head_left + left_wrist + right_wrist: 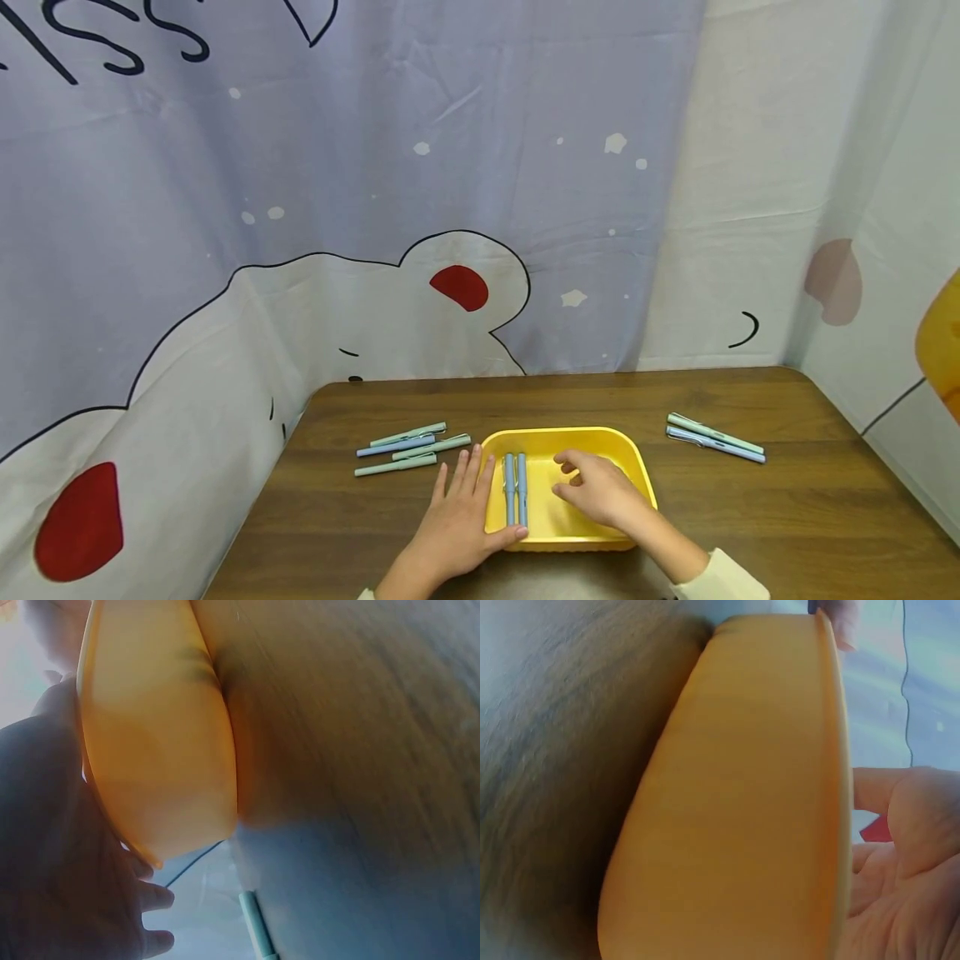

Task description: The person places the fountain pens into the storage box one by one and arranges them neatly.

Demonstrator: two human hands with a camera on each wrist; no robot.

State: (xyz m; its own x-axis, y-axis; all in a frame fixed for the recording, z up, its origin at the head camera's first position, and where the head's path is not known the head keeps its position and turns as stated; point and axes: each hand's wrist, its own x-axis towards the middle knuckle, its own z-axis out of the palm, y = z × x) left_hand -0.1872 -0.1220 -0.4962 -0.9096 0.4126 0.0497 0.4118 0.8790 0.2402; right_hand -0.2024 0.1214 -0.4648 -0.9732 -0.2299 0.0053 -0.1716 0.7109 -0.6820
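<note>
A yellow tray (573, 533) stands near the front of the wooden table. Two blue pens (522, 487) lie side by side in its left part, clips upward. My left hand (459, 521) rests along the tray's left rim, fingers straight, with the thumb reaching over the front left corner by the pens' lower ends. Over the right half of the tray is my right hand (600, 492), its fingers loosely bent and nothing between them. In the right wrist view, the tray's outer wall (742, 787) hides part of that hand.
Left of the tray lie several pens, pale green ones (397, 467) and a blue one (396, 446). At the back right, a green pen (715, 432) and a blue pen (716, 444) lie together. A printed curtain (450, 167) hangs behind the table.
</note>
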